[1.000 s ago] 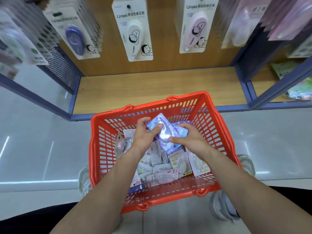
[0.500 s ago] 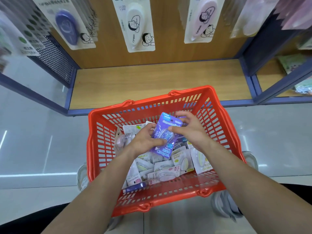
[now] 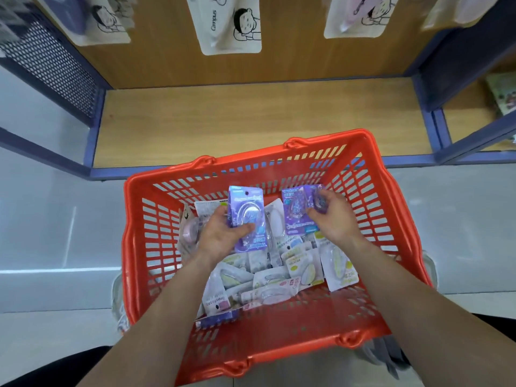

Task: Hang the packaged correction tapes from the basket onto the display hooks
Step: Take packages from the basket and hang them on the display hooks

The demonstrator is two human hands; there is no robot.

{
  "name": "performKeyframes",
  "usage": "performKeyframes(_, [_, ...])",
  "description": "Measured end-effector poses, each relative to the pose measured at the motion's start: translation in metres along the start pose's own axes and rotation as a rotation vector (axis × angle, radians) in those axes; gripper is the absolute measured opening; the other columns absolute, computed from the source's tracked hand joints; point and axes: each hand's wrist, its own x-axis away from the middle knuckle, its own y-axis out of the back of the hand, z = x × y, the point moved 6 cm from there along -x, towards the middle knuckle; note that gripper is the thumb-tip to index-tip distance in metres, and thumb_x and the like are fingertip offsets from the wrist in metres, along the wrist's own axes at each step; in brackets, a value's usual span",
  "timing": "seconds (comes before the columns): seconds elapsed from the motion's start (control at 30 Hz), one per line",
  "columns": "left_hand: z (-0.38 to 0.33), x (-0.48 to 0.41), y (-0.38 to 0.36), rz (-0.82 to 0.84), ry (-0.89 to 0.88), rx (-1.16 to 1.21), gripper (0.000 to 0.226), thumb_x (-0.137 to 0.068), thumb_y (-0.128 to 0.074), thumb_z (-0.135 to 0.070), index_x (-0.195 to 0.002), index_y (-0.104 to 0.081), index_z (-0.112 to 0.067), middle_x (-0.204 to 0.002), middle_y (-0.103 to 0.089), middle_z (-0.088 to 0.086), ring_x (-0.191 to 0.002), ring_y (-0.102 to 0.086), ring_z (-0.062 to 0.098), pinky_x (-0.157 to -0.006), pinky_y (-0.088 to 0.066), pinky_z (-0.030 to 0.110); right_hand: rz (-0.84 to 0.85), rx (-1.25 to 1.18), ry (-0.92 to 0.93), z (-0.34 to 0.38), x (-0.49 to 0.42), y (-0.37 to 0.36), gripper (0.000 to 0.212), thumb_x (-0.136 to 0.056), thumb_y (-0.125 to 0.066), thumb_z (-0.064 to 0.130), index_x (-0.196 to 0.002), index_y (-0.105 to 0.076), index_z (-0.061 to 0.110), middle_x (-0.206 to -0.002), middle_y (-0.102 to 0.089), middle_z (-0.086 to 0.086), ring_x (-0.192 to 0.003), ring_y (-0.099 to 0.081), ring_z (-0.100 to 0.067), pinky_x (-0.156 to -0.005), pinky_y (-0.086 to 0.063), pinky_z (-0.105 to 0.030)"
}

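Left hand (image 3: 220, 238), right hand (image 3: 332, 219) grip purple packs (image 3: 245, 208) over cluttered basket (image 3: 279, 344).

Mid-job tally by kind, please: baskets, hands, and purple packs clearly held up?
Red basket: 1
Hands: 2 (left hand, right hand)
Purple packs held: 2 (left pack, right pack); a possible third behind is unclear
Total: 5

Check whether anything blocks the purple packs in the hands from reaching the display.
Nothing visible does. The left hand holds one purple pack and the right hand the second purple pack, both above the pile in the basket. Only the wooden shelf lies before the hanging packs; the hooks are out of frame.
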Motion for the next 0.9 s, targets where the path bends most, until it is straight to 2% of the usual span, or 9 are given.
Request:
performKeyframes(0.1, [0.005, -0.002, -0.005, 0.015, 0.006, 0.013, 0.048, -0.084, -0.083, -0.008, -0.123, -0.055, -0.005, -0.113, -0.072, 0.007, -0.094, -0.072, 0.017, -0.079, -0.058, 0.030, -0.042, 0.095, -0.015, 0.002, 0.001, -0.011, 0.078, -0.091, -0.073, 0.041, -0.153, -0.039, 0.009, -0.156, -0.034, -0.017, -0.144, -0.032, -0.036, -0.119, -0.031, -0.042])
performKeyframes(0.2, [0.009, -0.003, -0.010, 0.027, 0.020, -0.002, 0.049, -0.085, -0.082, -0.012, -0.125, -0.054, -0.008, -0.114, -0.072, 0.003, -0.097, -0.071, 0.015, -0.079, -0.057, 0.028, -0.066, 0.071, -0.069, -0.002, 0.001, -0.016, 0.083, -0.088, -0.076, 0.044, -0.152, -0.039, 0.007, -0.146, -0.048, -0.017, -0.137, -0.041, -0.036, -0.112, -0.039, -0.045])
performKeyframes(0.3, [0.007, -0.001, -0.010, 0.035, 0.018, -0.008, 0.046, -0.087, -0.081, -0.014, -0.123, -0.054, -0.013, -0.108, -0.070, -0.007, -0.092, -0.069, 0.006, -0.069, -0.053, 0.016, -0.050, 0.035, -0.098, -0.005, 0.002, -0.012, 0.083, -0.079, -0.084, 0.042, -0.145, -0.047, 0.008, -0.134, -0.056, -0.014, -0.129, -0.047, -0.033, -0.106, -0.044, -0.046])
performKeyframes(0.4, [0.008, -0.002, -0.008, 0.034, 0.025, 0.002, 0.045, -0.087, -0.081, -0.014, -0.124, -0.055, -0.013, -0.110, -0.071, -0.005, -0.095, -0.070, 0.009, -0.073, -0.055, 0.021, -0.037, 0.025, -0.039, -0.001, 0.005, -0.010, 0.068, -0.072, -0.089, 0.036, -0.129, -0.060, 0.014, -0.117, -0.061, -0.005, -0.115, -0.057, -0.028, -0.094, -0.050, -0.044])
performKeyframes(0.47, [0.009, -0.001, -0.010, 0.035, 0.037, 0.032, 0.046, -0.086, -0.081, -0.012, -0.124, -0.055, -0.013, -0.114, -0.072, 0.000, -0.098, -0.072, 0.016, -0.079, -0.058, 0.030, -0.029, 0.006, -0.008, 0.001, 0.007, -0.009, 0.059, -0.075, -0.089, 0.027, -0.127, -0.063, 0.015, -0.111, -0.057, 0.001, -0.109, -0.059, -0.025, -0.095, -0.051, -0.043])
performKeyframes(0.53, [0.009, -0.001, -0.011, 0.044, 0.044, 0.046, 0.045, -0.087, -0.081, -0.012, -0.124, -0.055, -0.014, -0.115, -0.072, 0.000, -0.100, -0.073, 0.018, -0.077, -0.058, 0.030, -0.024, -0.005, 0.005, 0.004, 0.006, -0.010, 0.059, -0.076, -0.088, 0.027, -0.129, -0.063, 0.018, -0.114, -0.051, 0.002, -0.112, -0.057, -0.022, -0.100, -0.049, -0.039])
performKeyframes(0.63, [0.010, 0.001, -0.011, 0.058, 0.038, 0.042, 0.044, -0.087, -0.080, -0.012, -0.123, -0.055, -0.017, -0.112, -0.072, -0.004, -0.096, -0.073, 0.012, -0.070, -0.058, 0.022, -0.027, -0.065, -0.020, 0.005, 0.004, -0.013, 0.059, -0.079, -0.086, 0.042, -0.128, -0.063, 0.019, -0.122, -0.050, 0.002, -0.111, -0.053, -0.015, -0.099, -0.044, -0.029])
performKeyframes(0.77, [0.017, -0.001, -0.013, 0.080, 0.050, 0.037, 0.046, -0.085, -0.083, -0.016, -0.122, -0.056, -0.020, -0.115, -0.073, 0.001, -0.099, -0.074, 0.019, -0.086, -0.062, 0.041, -0.013, -0.130, -0.097, 0.008, -0.006, -0.014, 0.073, -0.082, -0.084, 0.042, -0.139, -0.055, 0.009, -0.132, -0.056, -0.005, -0.116, -0.058, -0.022, -0.101, -0.047, -0.036])
performKeyframes(0.9, [0.018, -0.003, -0.014, 0.093, 0.053, 0.061, 0.045, -0.085, -0.082, -0.015, -0.122, -0.056, -0.020, -0.116, -0.073, 0.003, -0.098, -0.075, 0.019, -0.085, -0.062, 0.043, 0.115, -0.205, -0.159, 0.012, -0.013, -0.016, 0.069, -0.080, -0.087, 0.030, -0.133, -0.056, -0.004, -0.134, -0.061, -0.020, -0.123, -0.060, -0.034, -0.105, -0.049, -0.045])
